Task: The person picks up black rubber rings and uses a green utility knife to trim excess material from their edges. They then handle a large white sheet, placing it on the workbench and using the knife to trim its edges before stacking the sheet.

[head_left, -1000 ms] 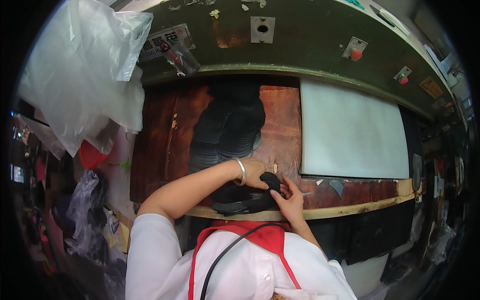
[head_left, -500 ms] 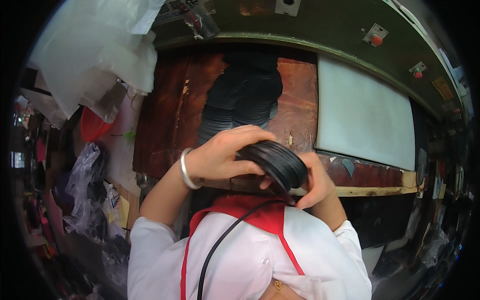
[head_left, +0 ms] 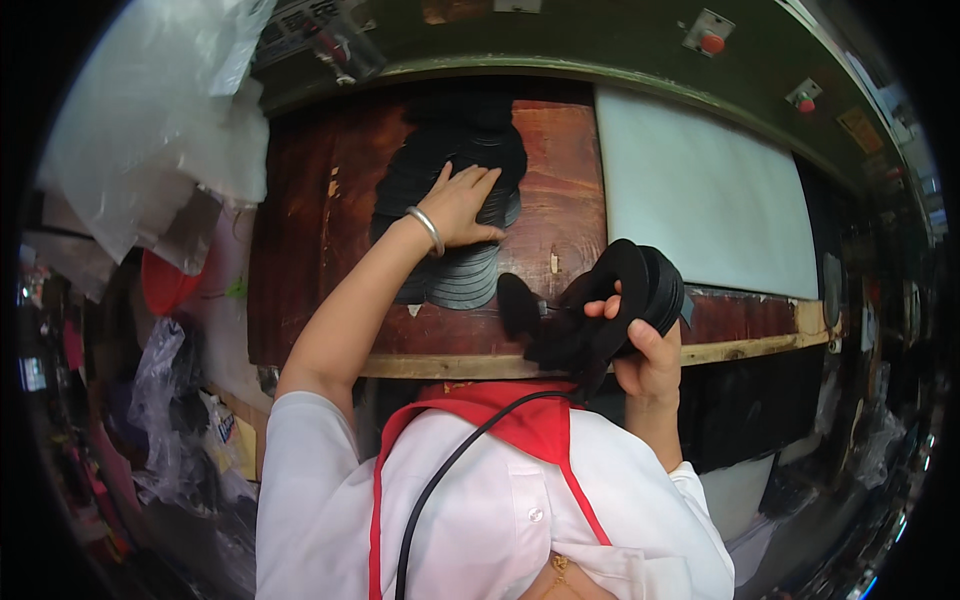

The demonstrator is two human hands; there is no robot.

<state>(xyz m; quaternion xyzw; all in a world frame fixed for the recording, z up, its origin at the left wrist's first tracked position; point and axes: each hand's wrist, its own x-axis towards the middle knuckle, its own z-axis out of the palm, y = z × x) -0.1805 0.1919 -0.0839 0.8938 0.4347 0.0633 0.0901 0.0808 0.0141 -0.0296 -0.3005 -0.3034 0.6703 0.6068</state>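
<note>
Overlapping black insoles [head_left: 462,285], thin flat pieces with rounded ends, lie fanned in rows on the reddish-brown wooden board. On top of them rests my left hand [head_left: 464,207], its fingers spread and pressed flat, a silver bangle at the wrist. Nothing shows gripped in it. My right hand [head_left: 650,352] is closed round a bent bunch of black insoles [head_left: 625,285] above the board's front edge, thumb on the near side and fingertips showing through the bunch. Some of these held pieces splay out toward the left.
A pale flat slab [head_left: 705,190] lies to the right of the wooden board [head_left: 560,185]. Behind stands a green machine body with red buttons [head_left: 712,42]. Plastic sheets [head_left: 150,130] hang at the left above a red bowl [head_left: 172,282]. A black cord [head_left: 440,475] crosses my apron.
My left hand has let go of the bent stack and moved forward onto the spread insoles. The right hand keeps the bunch, now fanned looser and farther right.
</note>
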